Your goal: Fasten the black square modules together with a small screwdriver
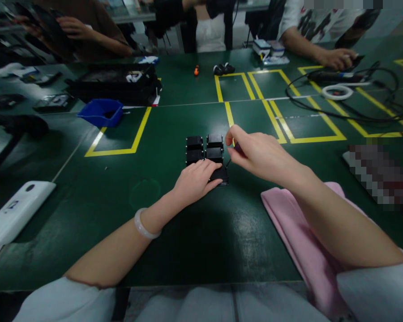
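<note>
Several small black box-shaped parts (pixel 204 148) sit in a tight block at the middle of the green table (pixel 188 241). My left hand (pixel 196 181) lies over the nearest black part (pixel 221 175), fingers curled down on it and holding it in place. My right hand (pixel 258 154) hovers just right of the block, fingers pinched around a thin dark tool (pixel 237 148) whose tip points down toward the held part. A pale bangle (pixel 143 225) circles my left wrist.
A pink cloth (pixel 298 237) lies under my right forearm. A white device (pixel 16 210) sits at the left edge, a blue bin (pixel 102 112) and black case (pixel 117 82) beyond. Cables (pixel 339 112) and a white ring (pixel 337 92) lie far right. Other people's hands work across the table.
</note>
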Motion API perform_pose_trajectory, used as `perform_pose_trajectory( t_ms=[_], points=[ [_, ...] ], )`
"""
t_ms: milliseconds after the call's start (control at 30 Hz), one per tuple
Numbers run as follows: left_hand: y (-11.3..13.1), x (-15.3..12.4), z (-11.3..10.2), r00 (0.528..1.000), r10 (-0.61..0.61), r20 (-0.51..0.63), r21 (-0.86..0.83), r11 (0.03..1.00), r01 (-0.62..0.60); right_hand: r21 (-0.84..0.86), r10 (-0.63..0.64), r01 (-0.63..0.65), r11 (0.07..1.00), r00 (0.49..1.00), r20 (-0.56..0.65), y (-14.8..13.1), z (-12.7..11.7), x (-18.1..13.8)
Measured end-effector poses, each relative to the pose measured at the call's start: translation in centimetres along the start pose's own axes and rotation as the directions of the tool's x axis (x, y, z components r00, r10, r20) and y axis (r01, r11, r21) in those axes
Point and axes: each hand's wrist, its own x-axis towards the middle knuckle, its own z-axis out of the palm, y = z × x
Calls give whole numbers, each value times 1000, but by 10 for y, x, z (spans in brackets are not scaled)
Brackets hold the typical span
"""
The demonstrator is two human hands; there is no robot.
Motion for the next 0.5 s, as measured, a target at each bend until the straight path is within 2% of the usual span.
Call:
perform_pose_trajectory(
  t_ms=[500],
  points=[
    [0, 0, 0, 1000, -1, 6, -9, 1000, 1, -30, 1, -1, 1000, 1000, 4, 0, -1, 0]
  ],
)
